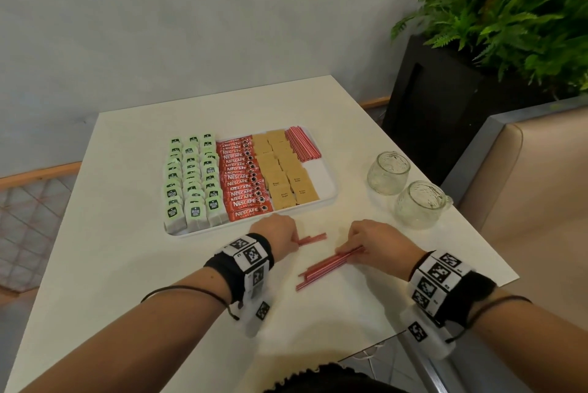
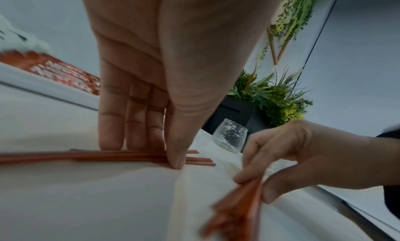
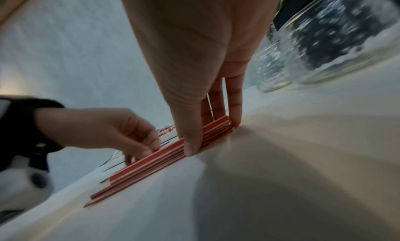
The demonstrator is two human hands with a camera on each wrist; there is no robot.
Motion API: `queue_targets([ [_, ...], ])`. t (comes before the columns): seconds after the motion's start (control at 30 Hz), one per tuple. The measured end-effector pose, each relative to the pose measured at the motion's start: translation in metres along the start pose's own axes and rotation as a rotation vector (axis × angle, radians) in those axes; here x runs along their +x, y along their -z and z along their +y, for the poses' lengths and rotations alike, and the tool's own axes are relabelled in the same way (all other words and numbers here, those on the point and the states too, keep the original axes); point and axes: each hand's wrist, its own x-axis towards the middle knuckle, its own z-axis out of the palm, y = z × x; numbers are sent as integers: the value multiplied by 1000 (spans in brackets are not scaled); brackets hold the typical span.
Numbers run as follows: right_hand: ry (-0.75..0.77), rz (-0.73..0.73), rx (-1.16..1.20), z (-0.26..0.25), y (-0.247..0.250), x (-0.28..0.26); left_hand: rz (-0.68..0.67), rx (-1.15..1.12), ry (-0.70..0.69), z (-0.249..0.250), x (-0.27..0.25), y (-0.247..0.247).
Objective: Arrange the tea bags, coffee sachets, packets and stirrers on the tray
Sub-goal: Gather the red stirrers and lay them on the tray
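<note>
A white tray (image 1: 327,184) sits on the white table (image 1: 127,265), toward its far side. It holds, from left to right, three columns of green-labelled tea bags (image 1: 191,179), a column of red coffee sachets (image 1: 243,181), two columns of brown sugar packets (image 1: 284,170) and, in the far right corner, a bundle of red stirrers (image 1: 300,143) (the near right corner of the tray shows bare white).

Near the tray's front edge, the left hand (image 1: 275,233) pinches a small group of loose stirrers (image 1: 311,238) against the table, thumb on the near side and fingers on the far side. In the left wrist view the fingertips (image 2: 111,142) and thumb touch the tabletop with those stirrers (image 2: 134,156) lying between them.

To the right, the right hand (image 1: 374,241) is clamped on the right end of a larger bundle (image 1: 331,264) that lies flat and runs diagonally toward the near left. In the right wrist view the thumb sits on the near side of this bundle (image 3: 164,156) and the fingers (image 3: 234,104) on the far side, squeezing it together.

Two empty glass jars (image 1: 388,173) stand on the table right of the tray, one nearer than the other. A black planter (image 1: 445,100) with green ferns stands beyond the table's far right corner.
</note>
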Motion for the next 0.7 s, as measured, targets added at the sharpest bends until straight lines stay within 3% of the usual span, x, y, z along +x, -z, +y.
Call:
queue_targets([
  [0.1, -15, 44, -3, -18, -6, 11, -22, -87, -45, 19, 2, -3],
  [0.2, -57, 109, 61, -19, -8, 16, -35, -20, -77, 26, -1, -7],
  [0.33, 13, 57, -7, -21, -8, 19, -47, 191, -127, 33, -9, -14],
  [0.7, -35, -92, -74, -35, 2, 25, -72, 234, -137, 43, -9, -13],
])
